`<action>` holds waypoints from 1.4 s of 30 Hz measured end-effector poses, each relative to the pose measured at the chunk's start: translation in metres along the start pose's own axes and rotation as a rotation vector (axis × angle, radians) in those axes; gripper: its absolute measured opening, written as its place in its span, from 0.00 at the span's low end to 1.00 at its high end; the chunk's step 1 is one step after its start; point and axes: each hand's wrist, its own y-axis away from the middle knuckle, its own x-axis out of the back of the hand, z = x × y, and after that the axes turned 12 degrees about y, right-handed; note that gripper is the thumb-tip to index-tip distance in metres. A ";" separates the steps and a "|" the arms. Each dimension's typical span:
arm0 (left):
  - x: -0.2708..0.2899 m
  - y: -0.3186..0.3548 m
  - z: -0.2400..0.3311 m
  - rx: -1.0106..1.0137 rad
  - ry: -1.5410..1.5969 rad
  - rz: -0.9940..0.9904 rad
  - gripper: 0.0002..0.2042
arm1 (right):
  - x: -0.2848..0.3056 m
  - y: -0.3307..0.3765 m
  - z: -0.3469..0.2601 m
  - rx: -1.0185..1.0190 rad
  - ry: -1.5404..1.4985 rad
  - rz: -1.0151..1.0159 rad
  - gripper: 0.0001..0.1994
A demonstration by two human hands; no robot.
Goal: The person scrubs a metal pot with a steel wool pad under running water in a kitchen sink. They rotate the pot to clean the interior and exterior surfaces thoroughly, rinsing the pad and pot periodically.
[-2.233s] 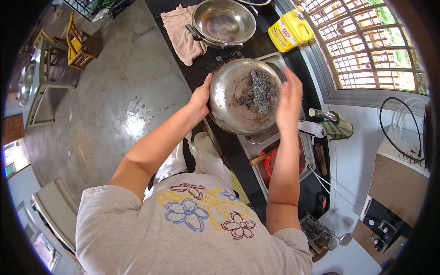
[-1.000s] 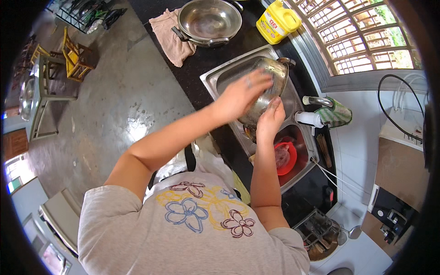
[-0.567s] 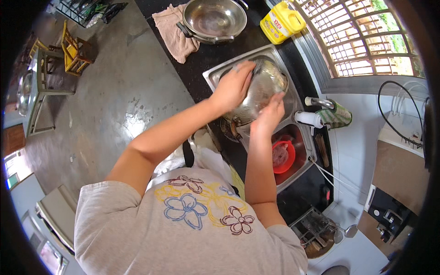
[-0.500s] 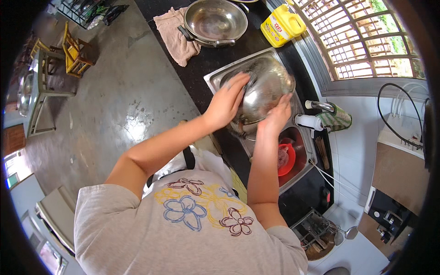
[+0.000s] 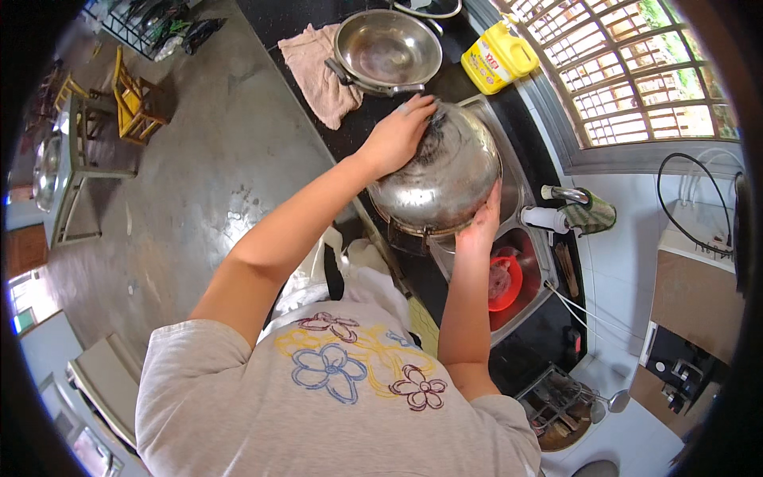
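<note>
A large round metal pan (image 5: 449, 179) is held tilted over the sink, its rounded underside facing up and towards me. Its lower rim has a small handle or bracket. My left hand (image 5: 400, 133) is on the far left side of the underside, fingers bent over a dark scrubber (image 5: 437, 117) that is mostly hidden. Dark, wet smears spread over the metal below those fingertips. My right hand (image 5: 482, 224) grips the pan's right lower rim, with some fingers hidden behind it. The steel sink (image 5: 509, 171) lies partly covered under the pan.
A second metal pan (image 5: 388, 49) stands on the black counter beside a pinkish cloth (image 5: 318, 75). A yellow jug (image 5: 499, 57) is by the barred window. Right of the pan are the faucet (image 5: 564, 193) and a red basin (image 5: 505, 284) in the other sink bowl.
The pan has turned and come slightly towards me, showing more of its underside. My left hand has slid farther up and away along it; my right hand has moved down the rim.
</note>
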 end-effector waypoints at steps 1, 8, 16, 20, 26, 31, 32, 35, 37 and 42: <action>-0.006 0.008 -0.007 -0.059 0.063 -0.018 0.20 | 0.006 -0.005 0.001 -0.002 -0.013 -0.013 0.25; -0.004 0.000 0.027 0.043 0.111 -0.197 0.23 | 0.002 0.011 0.011 -0.174 -0.173 0.149 0.27; -0.010 0.029 -0.004 -0.076 0.105 -0.217 0.18 | 0.025 0.021 0.026 0.012 -0.100 0.213 0.26; -0.014 0.045 -0.055 0.201 0.324 0.063 0.14 | 0.030 0.030 0.025 -0.027 -0.191 0.149 0.26; -0.043 0.067 -0.060 0.991 0.952 0.289 0.14 | 0.109 -0.023 0.069 -0.186 -0.249 0.242 0.26; -0.067 0.058 -0.012 1.231 1.263 0.439 0.15 | 0.165 -0.054 0.091 -0.251 -0.147 0.271 0.23; -0.072 0.052 -0.010 1.241 1.279 0.467 0.15 | 0.152 -0.059 0.080 -0.277 -0.098 0.266 0.23; -0.103 0.043 -0.022 1.199 1.294 0.595 0.16 | 0.171 -0.083 0.070 -0.333 0.119 0.181 0.25; -0.123 0.043 -0.031 1.151 1.199 0.688 0.17 | 0.215 -0.105 0.072 -0.153 0.262 0.226 0.23; -0.174 0.023 0.001 1.185 1.095 0.751 0.22 | 0.341 -0.163 0.025 0.161 -0.445 0.800 0.17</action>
